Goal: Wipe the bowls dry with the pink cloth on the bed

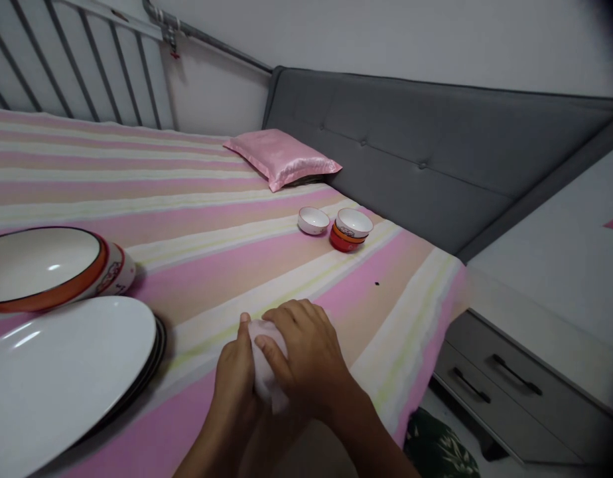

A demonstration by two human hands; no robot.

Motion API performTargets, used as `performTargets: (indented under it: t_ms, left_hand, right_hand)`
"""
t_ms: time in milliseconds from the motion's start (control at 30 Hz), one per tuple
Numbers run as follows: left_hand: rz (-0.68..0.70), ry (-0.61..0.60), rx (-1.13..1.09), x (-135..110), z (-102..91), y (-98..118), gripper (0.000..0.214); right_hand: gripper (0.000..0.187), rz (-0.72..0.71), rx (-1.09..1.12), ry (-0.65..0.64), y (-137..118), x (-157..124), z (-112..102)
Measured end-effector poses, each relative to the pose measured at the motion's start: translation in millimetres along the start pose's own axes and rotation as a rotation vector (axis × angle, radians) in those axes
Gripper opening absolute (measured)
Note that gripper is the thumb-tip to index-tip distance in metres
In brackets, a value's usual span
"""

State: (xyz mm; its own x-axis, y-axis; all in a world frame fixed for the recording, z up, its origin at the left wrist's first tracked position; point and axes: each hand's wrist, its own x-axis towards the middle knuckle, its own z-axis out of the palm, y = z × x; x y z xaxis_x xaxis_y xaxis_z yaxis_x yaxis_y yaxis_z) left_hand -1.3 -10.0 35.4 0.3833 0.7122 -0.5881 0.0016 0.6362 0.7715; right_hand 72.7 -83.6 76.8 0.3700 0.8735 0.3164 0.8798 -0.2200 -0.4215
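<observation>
My left hand (235, 372) and my right hand (309, 348) are together above the near part of the bed, closed around a crumpled white cloth (261, 372). The left thumb points up along the cloth's left side. Over its top and right side lie the right fingers and thumb. Whether anything is inside the cloth is hidden. Beyond my hands, a small white bowl (314, 221) stands alone, beside a stack of small bowls (350, 229) with white, orange and red showing.
At left, stacked large bowls (102, 262) stand behind white oval plates (77, 372) with dark ones underneath. A pink pillow (281, 156) lies by the grey headboard (386, 139). The striped bed (211, 259) ends at right, beside a grey drawer cabinet (515, 378).
</observation>
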Motion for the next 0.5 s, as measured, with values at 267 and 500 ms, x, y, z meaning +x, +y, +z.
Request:
performTargets:
  t_ms: [267, 500]
  left_hand:
    - [-0.023, -0.033, -0.125, 4, 4.0, -3, 0.044]
    - [-0.07, 0.04, -0.201, 5, 5.2, -2, 0.033]
  right_hand:
    - [0.02, 0.122, 0.269, -0.074, 33, 15, 4]
    - [0.024, 0.295, 0.691, -0.031, 57, 17, 24]
